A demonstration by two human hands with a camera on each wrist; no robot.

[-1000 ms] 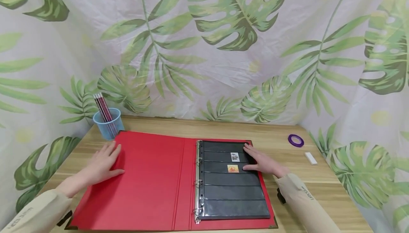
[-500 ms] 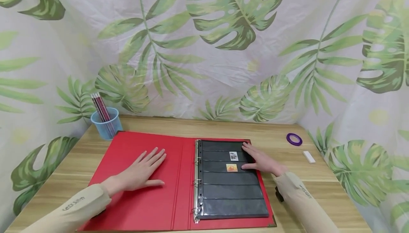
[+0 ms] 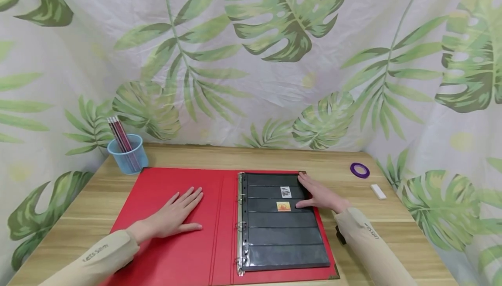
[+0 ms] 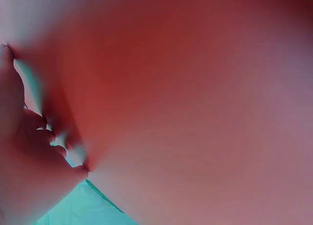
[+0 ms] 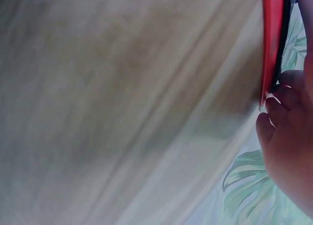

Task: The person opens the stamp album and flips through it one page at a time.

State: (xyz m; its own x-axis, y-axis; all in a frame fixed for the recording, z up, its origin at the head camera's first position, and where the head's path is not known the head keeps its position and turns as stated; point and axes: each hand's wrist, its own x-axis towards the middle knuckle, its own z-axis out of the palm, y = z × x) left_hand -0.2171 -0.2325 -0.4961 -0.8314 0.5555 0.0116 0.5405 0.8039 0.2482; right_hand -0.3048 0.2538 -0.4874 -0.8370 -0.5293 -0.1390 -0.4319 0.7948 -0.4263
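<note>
A red ring binder (image 3: 176, 251) lies spread on the table, its metal rings (image 3: 240, 225) holding a black stamp page (image 3: 288, 236) with clear strip pockets. Two stamps sit in the page's upper pockets: a grey-and-white stamp (image 3: 286, 192) and, just below it, a yellow-orange stamp (image 3: 283, 206). My left hand (image 3: 172, 216) rests flat on the inside of the left cover, fingers straight and thumb out. At the page's upper right edge is my right hand (image 3: 321, 193), fingers extended over the corner, thumb beside the yellow-orange stamp. In the right wrist view its fingertips (image 5: 266, 127) are at the binder's edge.
A blue cup (image 3: 128, 155) of pencils (image 3: 120, 134) stands at the back left, close to the binder's corner. On the right lie a purple tape roll (image 3: 359, 170) and a white eraser-like block (image 3: 378, 192). A leaf-patterned cloth (image 3: 251, 59) hangs behind the wooden table (image 3: 396, 238).
My left hand has moved right from the left cover's outer edge onto the middle of that cover, then stayed. The right hand keeps its place at the page's edge.
</note>
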